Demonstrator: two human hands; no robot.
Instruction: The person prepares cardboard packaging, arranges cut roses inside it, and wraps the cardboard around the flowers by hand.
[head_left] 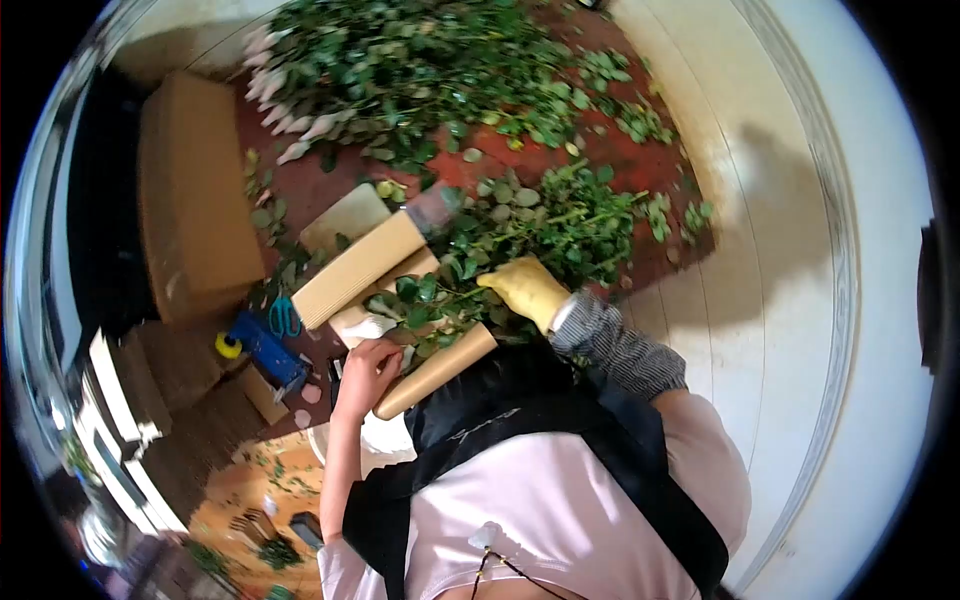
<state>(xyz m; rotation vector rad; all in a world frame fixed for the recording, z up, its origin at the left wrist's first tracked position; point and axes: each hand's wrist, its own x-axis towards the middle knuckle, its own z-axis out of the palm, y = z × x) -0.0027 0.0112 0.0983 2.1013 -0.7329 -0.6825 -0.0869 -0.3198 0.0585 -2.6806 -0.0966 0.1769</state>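
Note:
My left hand (368,378), bare, has its fingers curled together beside a white rose head (370,328) and green leaves; what they hold is too small to tell. A yellow glove covers my right hand (527,290), which is closed around the stems of the same leafy rose bunch (425,315). The bunch lies across brown corrugated wrapping (360,270), whose rolled near edge (437,370) rests close to my apron. Just beyond my right hand is a pile of cut leafy stems (560,225).
A large heap of pale pink roses (420,75) covers the far part of the red surface (300,185). At left are a cardboard box (198,190), teal scissors (283,316) and a blue tape dispenser (268,350). Loose leaves are scattered about.

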